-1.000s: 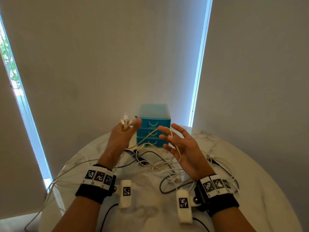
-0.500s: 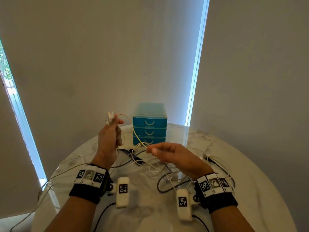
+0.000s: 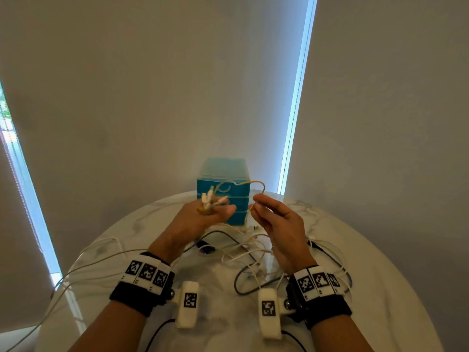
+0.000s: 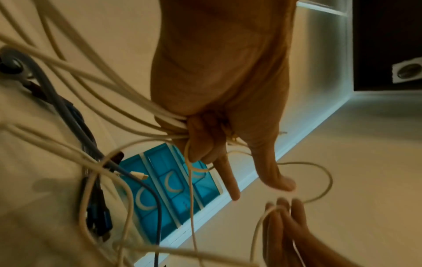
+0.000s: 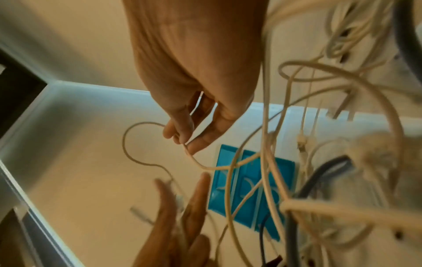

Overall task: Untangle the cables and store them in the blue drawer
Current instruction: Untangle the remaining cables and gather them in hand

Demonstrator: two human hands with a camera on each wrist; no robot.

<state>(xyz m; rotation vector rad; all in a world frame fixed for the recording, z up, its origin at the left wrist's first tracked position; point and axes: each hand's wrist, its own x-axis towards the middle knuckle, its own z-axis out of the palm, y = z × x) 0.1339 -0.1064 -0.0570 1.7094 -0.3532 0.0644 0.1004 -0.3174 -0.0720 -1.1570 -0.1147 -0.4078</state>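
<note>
Head view. Left hand [image 3: 200, 222] is clenched round a bunch of thin white cables with plug ends [image 3: 212, 199], the plugs fanning out above the knuckles. Right hand [image 3: 276, 224] pinches one slim cream cable [image 3: 243, 183], which arcs across to the bunch in front of the small blue plastic drawer unit [image 3: 223, 191]. That unit stands at the far edge of the round white marble-pattern table [image 3: 380, 262], all drawers closed. A loose tangle of white and dark grey cables [image 3: 248, 255] lies on the table between the wrists. Risk, judged: pulling the cream cable while it runs into the pile could tighten a knot or drag the heap.

Left wrist view. The left fingers [image 4: 200, 144] curl over several pale strands; the index finger points out straight. A thick dark blue cable [image 4: 68, 115] crosses the white ones, a likely snag. Strands hang across the drawer fronts, so they would foul a drawer being opened.

Right wrist view. Thumb and fingertips [image 5: 194, 142] nip the cream cable just beside a loop. Risk, judged: the grip is light, so the strand may slip. Blur hides how the loops interlock.
</note>
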